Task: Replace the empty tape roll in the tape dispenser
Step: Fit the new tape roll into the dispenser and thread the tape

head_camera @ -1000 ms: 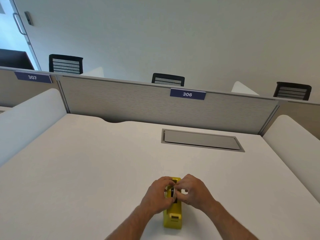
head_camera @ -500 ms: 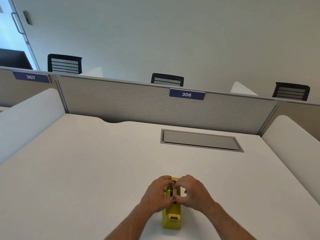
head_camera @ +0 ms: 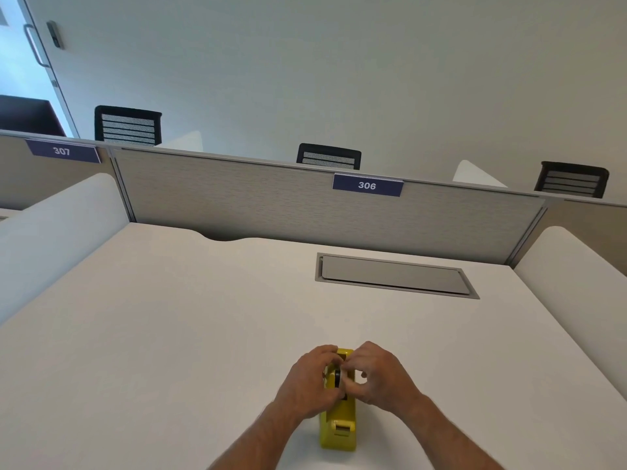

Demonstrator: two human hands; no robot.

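Yellow tape dispenser (head_camera: pixel 338 430) sits on the white desk (head_camera: pixel 169 334), near the front edge, cutter end toward the camera; both hands are bunched over its middle; left hand (head_camera: pixel 310 385) curls around the left side, right hand (head_camera: pixel 380 376) has fingers pinched at a black hub (head_camera: pixel 337 377), maybe the roll core, hard to tell; grey cable hatch (head_camera: pixel 393 275) further back
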